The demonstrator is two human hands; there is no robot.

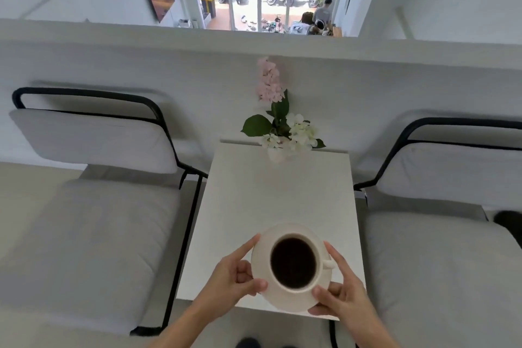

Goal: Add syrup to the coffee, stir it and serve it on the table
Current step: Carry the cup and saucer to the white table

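Left hand (236,280) and right hand (343,288) grasping saucer (285,301), cup (293,263) between; lower level onto desk (276,195), release after contact.

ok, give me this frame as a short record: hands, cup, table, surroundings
left hand: grips saucer rim, left side
right hand: grips saucer rim, right side
cup: upright on saucer, holds dark coffee, handle to the right
saucer position: over near edge of table; contact with the top cannot be told
vase: flowers, far end of table
chairs: one each side, grey cushions
spoon, syrup: none visible
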